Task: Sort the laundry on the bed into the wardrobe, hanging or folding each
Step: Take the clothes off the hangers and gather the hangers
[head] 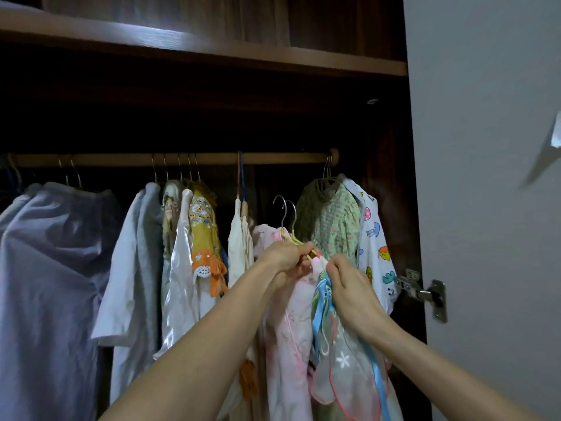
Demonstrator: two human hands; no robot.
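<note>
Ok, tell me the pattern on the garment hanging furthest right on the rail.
White with colourful cartoon sea creatures, seen in the head view.

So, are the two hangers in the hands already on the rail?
Not yet. Both hanger hooks hang free below the rail, held by the left hand.

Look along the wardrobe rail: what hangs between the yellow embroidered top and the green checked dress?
In the head view, a cream garment hangs from the rail there; right of it, the left hand holds two unhooked hangers with pink clothes.
</note>
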